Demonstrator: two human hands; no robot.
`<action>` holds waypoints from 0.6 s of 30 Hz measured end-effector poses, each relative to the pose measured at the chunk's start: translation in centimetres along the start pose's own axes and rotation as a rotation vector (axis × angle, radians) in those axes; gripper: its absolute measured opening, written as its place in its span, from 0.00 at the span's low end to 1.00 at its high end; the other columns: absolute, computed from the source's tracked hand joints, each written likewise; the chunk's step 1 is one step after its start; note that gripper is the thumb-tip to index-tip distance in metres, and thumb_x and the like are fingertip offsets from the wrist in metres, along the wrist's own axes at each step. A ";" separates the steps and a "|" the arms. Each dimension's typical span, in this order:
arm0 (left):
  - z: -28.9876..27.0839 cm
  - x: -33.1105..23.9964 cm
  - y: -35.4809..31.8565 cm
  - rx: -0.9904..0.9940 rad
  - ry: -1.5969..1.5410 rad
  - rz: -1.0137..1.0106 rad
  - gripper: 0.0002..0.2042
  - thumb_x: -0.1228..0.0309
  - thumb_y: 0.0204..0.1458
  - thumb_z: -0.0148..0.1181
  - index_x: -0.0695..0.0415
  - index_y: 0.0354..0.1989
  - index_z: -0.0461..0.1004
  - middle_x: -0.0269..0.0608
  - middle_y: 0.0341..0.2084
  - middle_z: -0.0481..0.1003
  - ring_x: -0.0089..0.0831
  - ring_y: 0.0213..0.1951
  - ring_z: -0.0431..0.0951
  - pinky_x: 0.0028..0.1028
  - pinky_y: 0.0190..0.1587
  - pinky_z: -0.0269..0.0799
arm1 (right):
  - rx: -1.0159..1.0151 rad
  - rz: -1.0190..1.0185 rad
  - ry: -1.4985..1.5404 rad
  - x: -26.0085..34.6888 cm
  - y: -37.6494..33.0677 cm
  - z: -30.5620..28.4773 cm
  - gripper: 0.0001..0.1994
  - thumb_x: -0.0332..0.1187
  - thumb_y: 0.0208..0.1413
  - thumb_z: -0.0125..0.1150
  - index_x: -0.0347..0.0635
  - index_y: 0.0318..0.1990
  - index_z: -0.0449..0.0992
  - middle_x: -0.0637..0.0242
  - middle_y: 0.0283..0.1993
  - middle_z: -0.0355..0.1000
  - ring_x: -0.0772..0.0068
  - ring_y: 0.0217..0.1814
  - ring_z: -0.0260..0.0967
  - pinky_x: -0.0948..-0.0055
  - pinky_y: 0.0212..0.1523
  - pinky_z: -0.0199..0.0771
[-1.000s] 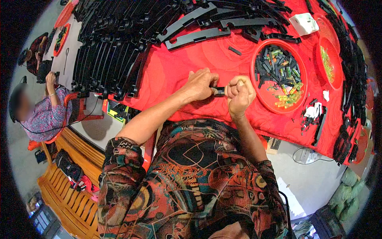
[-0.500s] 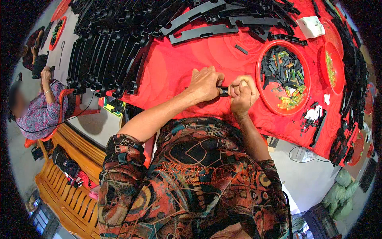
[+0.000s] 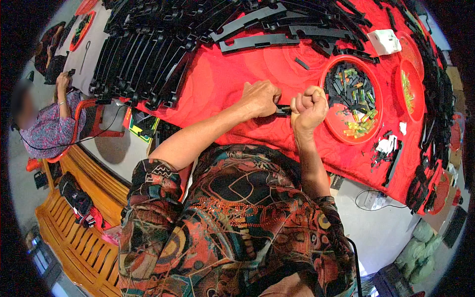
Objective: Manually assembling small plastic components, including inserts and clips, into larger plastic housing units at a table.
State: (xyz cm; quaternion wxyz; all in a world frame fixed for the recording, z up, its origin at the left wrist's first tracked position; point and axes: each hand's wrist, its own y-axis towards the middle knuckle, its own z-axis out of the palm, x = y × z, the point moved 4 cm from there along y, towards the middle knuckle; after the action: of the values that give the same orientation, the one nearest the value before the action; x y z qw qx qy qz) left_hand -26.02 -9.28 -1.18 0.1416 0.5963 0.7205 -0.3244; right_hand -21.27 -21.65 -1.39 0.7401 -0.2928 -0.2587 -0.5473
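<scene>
Over the red cloth, my left hand [image 3: 261,99] is closed around a black plastic part [image 3: 283,110], mostly covered by my fingers. A short stretch of the part shows between my two hands. My right hand [image 3: 310,109] makes a fist at the part's right end; whether it grips the part itself or a small piece against it is hidden. Just right of that fist stands a round red basin [image 3: 341,134]. Small black strips [image 3: 341,85] and yellow-green see-through tubes [image 3: 360,126] lie in it.
Long black plastic bars [image 3: 143,64] are stacked at the back left, with loose ones [image 3: 260,43] beside them. A white box [image 3: 384,42] and a second red dish [image 3: 411,91] stand at the right. Another person [image 3: 52,116] sits at far left, near a wooden bench [image 3: 84,222].
My right hand has shifted slightly right and up, its fist turned a little. My left hand remains closed on the black part. The whole view has shifted slightly.
</scene>
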 end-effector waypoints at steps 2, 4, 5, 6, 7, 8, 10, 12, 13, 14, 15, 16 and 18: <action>0.1 -0.1 0.0 0.000 -0.044 0.007 0.05 0.72 0.30 0.61 0.55 0.18 0.72 0.40 0.18 0.72 0.41 0.29 0.74 0.39 0.28 0.58 | 0.025 -0.016 -0.001 -0.3 0.0 -0.1 0.09 0.29 0.51 0.35 0.37 0.23 0.62 0.77 0.10 0.42 0.85 0.08 0.36 0.79 0.10 0.38; 0.0 0.1 -0.1 -0.002 -0.037 -0.011 0.05 0.73 0.29 0.61 0.55 0.17 0.71 0.40 0.17 0.72 0.40 0.29 0.74 0.39 0.29 0.58 | 0.049 -0.029 -0.002 -0.4 -0.1 0.2 0.09 0.29 0.51 0.36 0.37 0.23 0.62 0.77 0.10 0.42 0.84 0.08 0.36 0.79 0.10 0.38; 0.0 0.0 0.0 -0.003 -0.037 -0.009 0.05 0.73 0.29 0.61 0.55 0.17 0.71 0.40 0.17 0.72 0.40 0.29 0.74 0.39 0.29 0.58 | 0.026 -0.027 -0.025 -0.3 -0.1 0.2 0.09 0.29 0.51 0.36 0.37 0.24 0.62 0.77 0.10 0.42 0.84 0.08 0.36 0.79 0.10 0.38; 0.0 0.0 0.1 0.004 -0.033 -0.016 0.05 0.73 0.29 0.61 0.54 0.17 0.71 0.40 0.16 0.72 0.40 0.29 0.74 0.39 0.30 0.58 | 0.003 -0.025 -0.049 -0.3 -0.2 0.2 0.09 0.30 0.51 0.37 0.37 0.24 0.62 0.77 0.10 0.42 0.84 0.08 0.36 0.79 0.10 0.39; 0.0 -0.1 0.1 0.010 -0.029 -0.022 0.05 0.72 0.29 0.62 0.54 0.17 0.71 0.39 0.16 0.72 0.39 0.29 0.74 0.39 0.30 0.59 | 0.001 -0.026 -0.050 -0.2 -0.1 0.2 0.09 0.30 0.51 0.37 0.37 0.24 0.62 0.77 0.10 0.42 0.84 0.08 0.36 0.79 0.10 0.39; 0.0 0.0 0.0 0.012 -0.029 -0.021 0.05 0.72 0.29 0.62 0.54 0.17 0.71 0.39 0.16 0.72 0.39 0.29 0.74 0.39 0.30 0.59 | -0.019 -0.029 -0.029 -0.2 -0.1 0.1 0.09 0.30 0.51 0.37 0.37 0.24 0.63 0.77 0.10 0.42 0.84 0.08 0.36 0.79 0.10 0.39; -0.1 0.1 0.0 0.022 -0.017 -0.030 0.06 0.71 0.29 0.63 0.53 0.17 0.71 0.38 0.16 0.72 0.38 0.28 0.74 0.38 0.30 0.59 | -0.036 -0.032 -0.007 0.0 0.2 0.0 0.09 0.30 0.51 0.37 0.37 0.25 0.63 0.76 0.10 0.42 0.84 0.08 0.36 0.79 0.09 0.39; -0.2 -0.1 0.0 0.029 -0.022 -0.035 0.06 0.71 0.29 0.63 0.53 0.17 0.71 0.38 0.16 0.72 0.38 0.29 0.74 0.38 0.30 0.59 | -0.115 0.004 0.067 0.0 0.3 -0.3 0.09 0.31 0.53 0.37 0.38 0.25 0.62 0.76 0.12 0.42 0.83 0.10 0.35 0.79 0.11 0.38; -0.2 -0.1 0.0 0.037 -0.027 -0.039 0.06 0.71 0.29 0.63 0.52 0.17 0.72 0.38 0.16 0.72 0.38 0.29 0.74 0.38 0.30 0.59 | -0.114 0.003 0.068 0.0 0.3 -0.4 0.09 0.31 0.53 0.37 0.38 0.25 0.62 0.76 0.12 0.42 0.83 0.10 0.35 0.79 0.11 0.38; -0.2 0.0 0.0 0.037 -0.027 -0.039 0.06 0.71 0.29 0.63 0.52 0.17 0.72 0.38 0.16 0.72 0.38 0.29 0.74 0.38 0.30 0.59 | -0.101 -0.002 0.073 0.0 0.3 -0.4 0.09 0.31 0.53 0.37 0.39 0.26 0.63 0.76 0.12 0.42 0.83 0.10 0.35 0.79 0.11 0.38; -0.2 -0.1 -0.1 0.022 -0.021 -0.030 0.06 0.71 0.29 0.63 0.53 0.17 0.71 0.38 0.16 0.72 0.38 0.29 0.74 0.38 0.30 0.59 | -0.090 -0.007 0.078 0.0 0.3 -0.5 0.09 0.31 0.53 0.37 0.39 0.26 0.63 0.76 0.12 0.42 0.83 0.10 0.35 0.79 0.11 0.38; -0.3 -0.1 -0.1 0.007 -0.016 -0.021 0.06 0.71 0.29 0.63 0.53 0.16 0.71 0.38 0.16 0.72 0.38 0.29 0.74 0.38 0.30 0.59 | -0.090 -0.007 0.078 -0.1 0.3 -0.6 0.09 0.31 0.53 0.37 0.39 0.26 0.63 0.76 0.12 0.42 0.83 0.10 0.35 0.79 0.11 0.38; -0.2 0.0 -0.1 0.003 -0.025 -0.019 0.06 0.71 0.28 0.62 0.53 0.16 0.71 0.38 0.16 0.72 0.38 0.29 0.74 0.38 0.31 0.59 | -0.008 -0.017 0.038 -0.2 0.2 -0.3 0.09 0.30 0.51 0.37 0.37 0.25 0.63 0.76 0.11 0.44 0.84 0.08 0.36 0.79 0.09 0.39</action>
State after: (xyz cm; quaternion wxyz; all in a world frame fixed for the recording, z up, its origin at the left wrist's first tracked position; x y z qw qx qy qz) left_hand -26.04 -9.20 -0.99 0.1465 0.5856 0.7238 -0.3344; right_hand -21.12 -21.69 -1.70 0.7393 -0.2829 -0.2448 -0.5599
